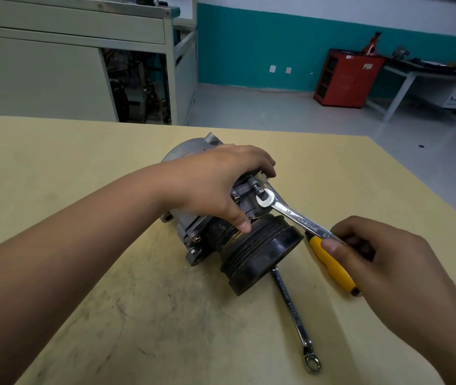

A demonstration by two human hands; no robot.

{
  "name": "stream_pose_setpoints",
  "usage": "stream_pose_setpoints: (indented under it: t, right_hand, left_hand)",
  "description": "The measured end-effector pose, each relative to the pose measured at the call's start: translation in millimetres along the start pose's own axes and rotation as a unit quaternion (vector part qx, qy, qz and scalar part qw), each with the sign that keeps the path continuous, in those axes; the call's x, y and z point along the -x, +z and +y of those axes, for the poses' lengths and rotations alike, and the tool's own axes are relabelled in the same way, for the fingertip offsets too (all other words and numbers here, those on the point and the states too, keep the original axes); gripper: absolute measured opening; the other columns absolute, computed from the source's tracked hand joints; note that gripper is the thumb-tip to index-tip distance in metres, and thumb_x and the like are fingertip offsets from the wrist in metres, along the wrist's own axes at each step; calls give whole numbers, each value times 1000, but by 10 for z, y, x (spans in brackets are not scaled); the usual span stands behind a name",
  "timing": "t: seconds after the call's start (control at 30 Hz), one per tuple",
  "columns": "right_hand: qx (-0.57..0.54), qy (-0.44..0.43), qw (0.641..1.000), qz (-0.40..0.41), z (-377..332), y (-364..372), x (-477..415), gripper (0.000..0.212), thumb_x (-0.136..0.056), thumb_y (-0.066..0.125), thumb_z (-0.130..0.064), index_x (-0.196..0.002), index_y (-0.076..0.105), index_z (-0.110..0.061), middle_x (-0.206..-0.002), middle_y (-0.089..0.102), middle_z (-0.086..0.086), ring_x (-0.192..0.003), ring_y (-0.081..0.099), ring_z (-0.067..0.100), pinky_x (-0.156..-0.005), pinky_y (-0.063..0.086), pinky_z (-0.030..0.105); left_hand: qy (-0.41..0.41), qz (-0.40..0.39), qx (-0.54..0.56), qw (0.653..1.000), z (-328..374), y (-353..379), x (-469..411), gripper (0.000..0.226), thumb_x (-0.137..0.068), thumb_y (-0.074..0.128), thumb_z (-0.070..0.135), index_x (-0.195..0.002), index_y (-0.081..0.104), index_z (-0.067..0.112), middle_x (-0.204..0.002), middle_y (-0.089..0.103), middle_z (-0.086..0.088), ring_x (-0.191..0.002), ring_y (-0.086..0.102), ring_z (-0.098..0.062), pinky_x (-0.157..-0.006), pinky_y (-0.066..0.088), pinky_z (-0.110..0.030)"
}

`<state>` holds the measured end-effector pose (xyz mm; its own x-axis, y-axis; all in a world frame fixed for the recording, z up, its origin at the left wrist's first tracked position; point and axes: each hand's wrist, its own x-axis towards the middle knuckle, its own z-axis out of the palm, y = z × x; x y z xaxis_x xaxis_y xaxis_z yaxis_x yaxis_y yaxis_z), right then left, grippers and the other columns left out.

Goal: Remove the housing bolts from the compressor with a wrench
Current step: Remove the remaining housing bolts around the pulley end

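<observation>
Covering much of the compressor (188, 151), the left hand (213, 184) grips it from above, fingers curled over the far side and thumb pressed down near the black pulley (265, 257), so the housing beneath the palm is hidden. The compressor lies on its side on the table (82, 168), pulley end nearest the camera. Right of it, the right hand (388, 259) pinches the handle of a wrench (302, 219); that end of the wrench is buried in the curled fingers. The wrench's open end sits on a bolt (261, 192) on the compressor's upper right, just beside the left fingertips. A yellow handle (332, 265) lies right of the pulley, partly under the right thumb; its working end is hidden, and whether the hand touches it cannot be told. A second wrench (290, 304) runs from under the pulley toward the camera, its upper end concealed.
</observation>
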<state>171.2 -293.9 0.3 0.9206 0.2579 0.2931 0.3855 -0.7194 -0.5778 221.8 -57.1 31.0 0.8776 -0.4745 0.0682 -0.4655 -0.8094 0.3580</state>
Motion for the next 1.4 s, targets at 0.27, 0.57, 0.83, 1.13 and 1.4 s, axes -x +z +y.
stream_pose_setpoints:
  t: [0.27, 0.57, 0.83, 1.13, 1.4]
  right_hand:
    - [215, -56, 974, -49, -84, -129, -2, 6, -84, 48, -37, -83, 47, -32, -46, 48, 1, -43, 50, 24, -42, 41, 33]
    - [173, -13, 985, -24, -208, 1, 111, 40, -87, 24, -48, -60, 39, -23, -50, 39, -1, -51, 43, 13, -48, 27, 20]
    - [-180, 153, 970, -53, -130, -1, 65, 26, -84, 60, -32, -63, 66, -19, -48, 48, -5, -43, 38, 5, -48, 32, 21]
    - [-398, 233, 872, -162, -155, 45, 59, 15, -69, 68, -12, -56, 60, -12, -52, 52, 10, -32, 40, 14, -33, 28, 17]
    - [-9, 15, 1000, 3, -21, 220, 122, 18, -86, 55, -28, -70, 50, -24, -51, 47, -1, -45, 38, 12, -43, 29, 20]
  left_hand:
    - [-15, 5, 20, 1000, 13, 34, 7, 89, -61, 85, 35, -136, 37, 35, -139, 40, 19, -125, 34, -5, -104, 35, -34]
    - [-13, 9, 25, 1000, -6, 47, 6, 86, -61, 85, 34, -133, 39, 38, -139, 39, 22, -123, 30, -3, -97, 31, -24]
    - [3, 11, 8, 1000, -3, 39, 13, 76, -63, 84, 33, -129, 45, 34, -143, 33, 24, -125, 28, -3, -83, 20, -11]
    - [-1, 12, 2, 1000, 11, 42, 12, 76, -63, 84, 33, -129, 45, 34, -142, 34, 24, -122, 29, -4, -85, 21, -13]
    - [3, 13, 3, 1000, 0, 43, 7, 77, -63, 83, 34, -129, 44, 34, -142, 35, 22, -110, 25, 4, -77, 19, -11]
